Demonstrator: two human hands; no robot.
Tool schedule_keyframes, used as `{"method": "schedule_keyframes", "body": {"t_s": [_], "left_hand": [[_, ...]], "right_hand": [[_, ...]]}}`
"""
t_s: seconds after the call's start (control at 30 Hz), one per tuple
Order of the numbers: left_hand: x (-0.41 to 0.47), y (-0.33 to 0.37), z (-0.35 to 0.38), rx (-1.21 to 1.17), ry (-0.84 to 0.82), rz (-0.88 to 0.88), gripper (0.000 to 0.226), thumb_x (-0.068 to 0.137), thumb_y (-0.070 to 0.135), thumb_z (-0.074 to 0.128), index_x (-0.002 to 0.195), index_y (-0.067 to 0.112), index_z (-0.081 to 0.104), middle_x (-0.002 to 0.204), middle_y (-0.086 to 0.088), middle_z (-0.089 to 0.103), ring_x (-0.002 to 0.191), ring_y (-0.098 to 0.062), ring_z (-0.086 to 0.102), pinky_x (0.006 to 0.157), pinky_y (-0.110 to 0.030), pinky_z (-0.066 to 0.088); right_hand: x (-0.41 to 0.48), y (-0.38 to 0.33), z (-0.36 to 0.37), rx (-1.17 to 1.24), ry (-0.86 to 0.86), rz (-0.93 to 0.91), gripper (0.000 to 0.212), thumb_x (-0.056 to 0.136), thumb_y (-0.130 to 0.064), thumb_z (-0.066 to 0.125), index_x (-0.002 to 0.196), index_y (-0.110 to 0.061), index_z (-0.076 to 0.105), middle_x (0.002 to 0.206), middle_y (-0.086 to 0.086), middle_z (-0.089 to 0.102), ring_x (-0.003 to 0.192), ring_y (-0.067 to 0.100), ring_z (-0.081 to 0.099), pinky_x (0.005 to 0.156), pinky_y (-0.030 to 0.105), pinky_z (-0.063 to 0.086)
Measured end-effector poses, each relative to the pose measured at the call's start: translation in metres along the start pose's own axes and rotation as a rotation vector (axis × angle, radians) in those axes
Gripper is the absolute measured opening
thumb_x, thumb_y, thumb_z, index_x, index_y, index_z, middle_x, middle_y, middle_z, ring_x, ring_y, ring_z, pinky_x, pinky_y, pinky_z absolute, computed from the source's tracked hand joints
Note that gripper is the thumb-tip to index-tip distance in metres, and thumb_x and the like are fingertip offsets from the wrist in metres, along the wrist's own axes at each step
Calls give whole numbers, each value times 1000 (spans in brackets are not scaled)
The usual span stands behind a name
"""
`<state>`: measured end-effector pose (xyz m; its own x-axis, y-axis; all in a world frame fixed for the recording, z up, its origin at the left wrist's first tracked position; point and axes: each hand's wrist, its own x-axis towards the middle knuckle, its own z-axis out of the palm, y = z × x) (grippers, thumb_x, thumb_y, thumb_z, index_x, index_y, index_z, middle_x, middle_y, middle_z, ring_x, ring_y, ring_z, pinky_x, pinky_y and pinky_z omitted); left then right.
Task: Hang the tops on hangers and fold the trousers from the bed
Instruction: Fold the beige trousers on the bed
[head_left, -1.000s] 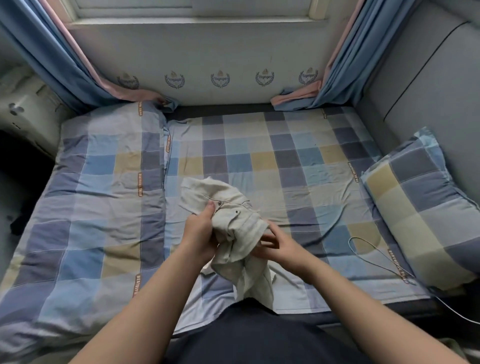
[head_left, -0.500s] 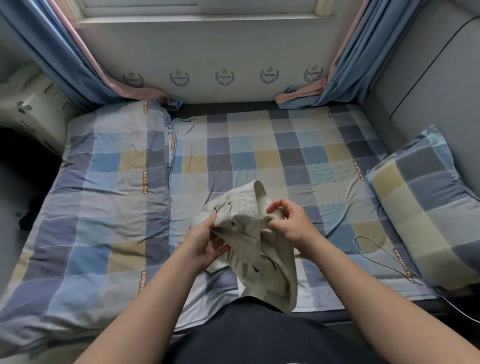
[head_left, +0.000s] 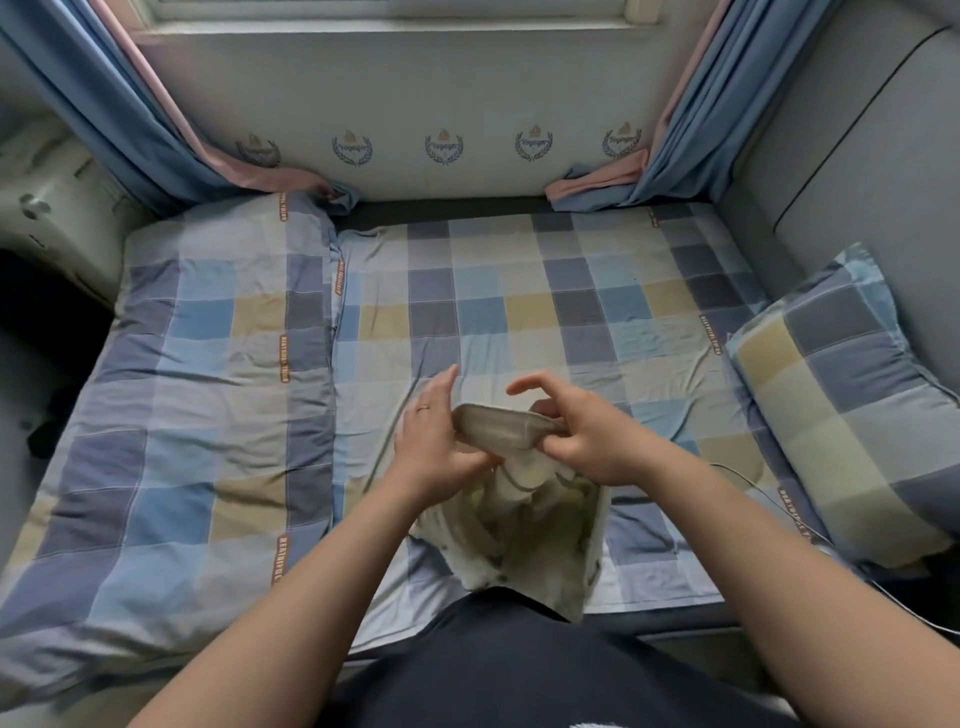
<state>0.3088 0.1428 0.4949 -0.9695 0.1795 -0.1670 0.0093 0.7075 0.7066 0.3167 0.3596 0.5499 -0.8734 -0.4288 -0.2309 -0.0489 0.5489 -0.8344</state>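
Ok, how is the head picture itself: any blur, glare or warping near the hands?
Head view: soft, even daylight, no glare; left hand, right hand and beige garment look slightly soft; the wide-angle lens bows the curtains and bed edges toward the borders; far-left corner too dark to read.

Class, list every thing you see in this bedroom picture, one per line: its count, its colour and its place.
garment: one, beige, held above the bed's near edge
sheet: one, blue-grey-yellow checks, covering the bed
duvet: one, same checks, lying at left
pillow: one, same checks, at right
cable: one, white, beside the pillow
curtains: two, blue lined pink, flanking the window
crests: five, dark blue, wall under the window
padded wall: one, grey, far right
top: one, dark, bottom centre, the person's
left hand: one, fingers straight, thumb against the garment
right hand: one, pinching the garment's folded edge
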Motion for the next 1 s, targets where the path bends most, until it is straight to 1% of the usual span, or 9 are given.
{"method": "schedule_keyframes", "body": {"t_s": [0.1,0.2,0.3,0.43,0.53,0.6,0.67,0.83,1.0], "left_hand": [[4,4,4,-7,-37,141,60,78,33,84,127,30,50,110,-3,68,101,-29,64,84,-44,53],[9,0,4,65,111,126,19,84,14,77,95,20,62,90,0,66,84,-27,63,70,-39,52],[11,-6,9,118,196,97,27,78,-4,60,91,19,65,94,3,56,85,-23,58,68,-35,50],[14,-19,17,219,206,13,27,76,-1,54,92,18,65,97,-1,56,90,-29,56,64,-31,39],[13,-41,13,331,171,-99,26,80,3,52,97,19,61,100,-3,61,95,-31,56,66,-32,38],[12,-55,12,373,165,-138,25,81,2,52,98,19,60,102,-5,63,96,-31,54,67,-33,36],[13,-62,10,381,184,-168,25,82,2,51,98,18,61,103,-6,63,97,-31,52,69,-34,36],[12,-86,2,412,188,-294,24,85,4,50,100,19,62,111,-7,57,103,-32,56,73,-36,41],[0,-133,-17,409,166,-507,22,87,6,51,99,19,62,113,-12,60,104,-35,61,82,-39,47]], "right_hand": [[1,1,-8,-125,10,11,45,90,-2,60,119,-36,52,97,-8,68,85,9,65,75,23,52],[6,17,-11,-317,22,97,35,89,-7,64,108,-35,59,106,-10,65,87,5,60,76,21,45],[13,42,-3,-551,88,241,23,89,-7,58,99,-28,64,106,2,67,89,22,60,74,31,49],[17,69,10,-779,169,348,10,86,-15,58,88,-25,60,98,6,68,87,31,61,66,34,47],[15,90,11,-908,220,369,18,87,-12,52,97,-24,61,104,3,65,102,29,57,69,33,37],[14,101,14,-956,271,367,23,89,-8,49,106,-20,60,110,3,61,106,28,52,74,34,40],[13,108,18,-954,316,365,26,90,-6,48,110,-20,58,113,4,57,106,30,51,80,38,44],[6,127,17,-798,371,430,34,87,2,46,113,-18,39,110,6,61,94,35,62,63,39,42],[-13,149,3,-838,333,589,20,92,-4,43,105,-16,53,111,9,58,100,34,61,69,35,40]]}}
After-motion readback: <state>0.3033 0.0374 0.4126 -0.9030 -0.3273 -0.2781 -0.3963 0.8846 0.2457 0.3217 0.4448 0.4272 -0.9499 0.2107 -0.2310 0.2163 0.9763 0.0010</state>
